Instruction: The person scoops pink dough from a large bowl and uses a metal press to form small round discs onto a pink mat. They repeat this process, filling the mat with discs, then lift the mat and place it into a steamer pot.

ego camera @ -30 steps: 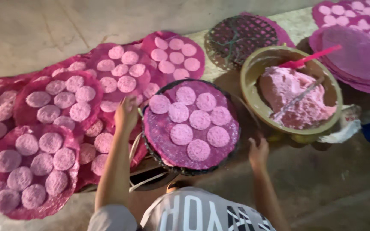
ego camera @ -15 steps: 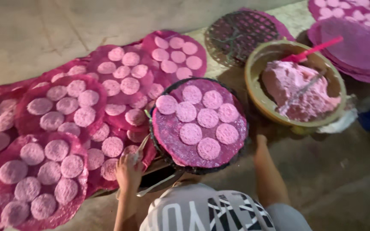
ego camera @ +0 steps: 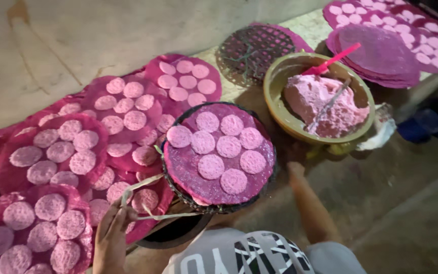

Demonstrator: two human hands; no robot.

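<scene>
While the round dark woven tray (ego camera: 178,187) of pale pink discs sits centre on a black pot, the left hand (ego camera: 111,238) pinches a pale strip (ego camera: 148,200) tied to its rim; the right hand (ego camera: 295,168) is blurred beside it, grip unclear.
</scene>
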